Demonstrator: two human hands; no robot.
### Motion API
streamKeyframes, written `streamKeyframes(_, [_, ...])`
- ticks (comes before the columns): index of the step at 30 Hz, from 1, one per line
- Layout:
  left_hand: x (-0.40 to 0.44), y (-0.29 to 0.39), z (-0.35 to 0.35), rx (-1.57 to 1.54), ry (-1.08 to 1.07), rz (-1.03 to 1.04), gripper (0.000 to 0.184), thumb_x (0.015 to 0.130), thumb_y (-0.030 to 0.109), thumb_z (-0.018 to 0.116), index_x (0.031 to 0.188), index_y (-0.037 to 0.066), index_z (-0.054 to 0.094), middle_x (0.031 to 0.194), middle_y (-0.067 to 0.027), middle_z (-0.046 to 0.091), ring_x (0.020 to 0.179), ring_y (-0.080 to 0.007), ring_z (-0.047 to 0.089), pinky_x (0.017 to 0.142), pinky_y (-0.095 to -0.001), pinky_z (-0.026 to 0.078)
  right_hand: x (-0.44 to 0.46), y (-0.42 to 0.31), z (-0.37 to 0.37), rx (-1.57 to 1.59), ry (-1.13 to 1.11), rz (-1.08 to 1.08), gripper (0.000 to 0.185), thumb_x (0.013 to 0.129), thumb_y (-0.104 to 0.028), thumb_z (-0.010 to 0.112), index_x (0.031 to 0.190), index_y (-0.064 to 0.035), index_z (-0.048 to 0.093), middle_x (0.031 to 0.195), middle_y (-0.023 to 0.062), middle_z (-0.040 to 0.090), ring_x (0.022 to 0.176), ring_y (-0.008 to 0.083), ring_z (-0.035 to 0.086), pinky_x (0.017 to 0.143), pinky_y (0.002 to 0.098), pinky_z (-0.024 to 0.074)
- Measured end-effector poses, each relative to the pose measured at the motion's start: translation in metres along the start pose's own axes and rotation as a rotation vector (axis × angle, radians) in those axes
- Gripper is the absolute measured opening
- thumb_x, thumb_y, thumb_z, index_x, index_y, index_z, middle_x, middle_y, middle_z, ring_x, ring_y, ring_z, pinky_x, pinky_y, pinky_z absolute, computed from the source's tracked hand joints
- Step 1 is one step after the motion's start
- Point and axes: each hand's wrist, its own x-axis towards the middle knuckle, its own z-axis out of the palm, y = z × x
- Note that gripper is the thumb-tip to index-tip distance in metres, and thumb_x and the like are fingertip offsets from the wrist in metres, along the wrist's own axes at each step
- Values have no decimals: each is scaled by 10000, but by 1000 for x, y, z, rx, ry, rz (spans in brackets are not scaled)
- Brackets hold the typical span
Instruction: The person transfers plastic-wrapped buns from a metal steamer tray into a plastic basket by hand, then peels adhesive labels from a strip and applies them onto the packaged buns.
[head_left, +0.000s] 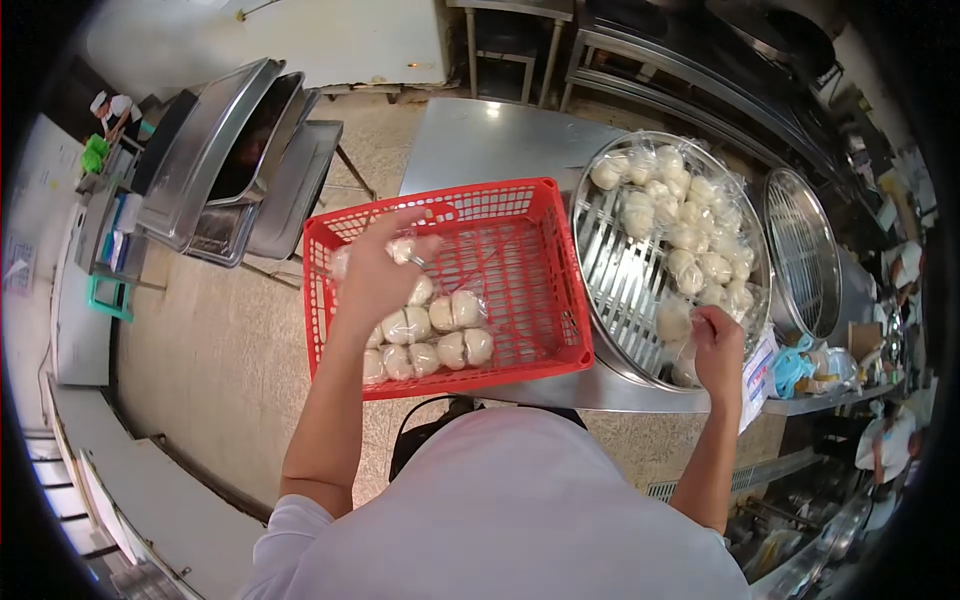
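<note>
My left hand [378,275] is over the left part of a red plastic basket [575,345], its fingers spread around a bagged white bun [402,250] that lies below them. Several more wrapped buns [405,325] sit in rows in the basket's lower left. On the right, my right hand [720,350] pinches the clear plastic of a bagged bun [674,320] at the lower edge of a round slatted steel tray [625,270]. A heap of wrapped buns [690,230] covers the tray's right side.
The basket and tray rest on a steel table [470,140]. A second round tray [805,250] stands to the right, near blue plastic bags [792,368]. Large metal pans [205,150] stand at the left. People [118,112] are visible at the far left and the right edge.
</note>
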Motion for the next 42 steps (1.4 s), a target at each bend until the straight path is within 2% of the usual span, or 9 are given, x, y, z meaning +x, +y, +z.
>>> streamKeyframes(6, [-49,68,45,11,-280,535,934,653,288,983,1447,39,560,1521,-226,521,1394,-392,524,1175,-453,429,23,-131,25,214,-431,-388,175,885,0,700,1050,45,735,897,188,735,751,266,707,713,346,543])
streamKeyframes(12, [-69,42,58,-399,-421,15,693,729,226,965,1324,34,664,1216,-126,749,1127,-244,719,1015,-391,548,40,-199,47,723,-551,-219,176,904,-61,768,1066,9,762,929,54,778,777,172,713,714,309,563])
streamKeyframes(18, [-70,10,61,-427,-334,-1,594,727,165,966,1246,35,708,1175,-105,760,1068,-213,718,965,-345,552,35,-147,70,627,-775,-278,1045,725,-257,968,1590,-22,433,1621,142,464,1479,267,457,1198,426,402])
streamKeyframes(21, [-67,34,71,-372,-522,63,694,693,186,988,1282,15,663,1208,-128,738,1103,-197,691,975,-350,547,-9,-151,91,867,-797,61,621,907,-167,836,1471,-56,602,1410,114,660,1243,195,633,1093,356,484])
streamKeyframes(23, [-72,61,79,-424,-572,157,658,685,205,992,1235,17,683,1183,-133,740,1107,-241,704,968,-369,551,-15,-136,98,703,-493,-236,394,962,-64,731,1354,-41,696,1338,120,708,1230,187,644,1062,359,504])
streamKeyframes(30, [-76,67,138,-620,-909,286,664,739,241,963,1281,40,637,1165,-90,734,1078,-188,708,921,-364,572,-71,-115,43,644,-126,-310,370,956,-96,669,1320,-48,718,1306,149,716,1206,312,651,1097,454,471])
streamKeyframes(37, [-83,64,152,-888,-1419,-757,554,1004,322,622,1499,126,467,1399,-67,604,1277,-282,635,975,-465,609,-132,-125,19,201,85,-330,691,801,-278,840,1410,-46,608,1402,226,561,1236,416,563,1082,502,459])
streamKeyframes(40, [-87,43,156,-1008,-1555,-475,473,1046,313,542,1476,122,494,1429,-77,591,1291,-285,625,951,-479,618,-139,-132,13,159,68,-261,773,742,-251,879,1411,-26,566,1363,224,529,1243,428,550,1074,493,466])
streamKeyframes(42, [-82,39,147,-999,-1471,-771,461,1057,381,524,1416,93,550,1286,-117,680,1103,-315,712,891,-497,631,-137,-132,34,167,39,-249,818,716,-236,898,1418,-22,536,1347,222,527,1254,429,547,1052,484,485])
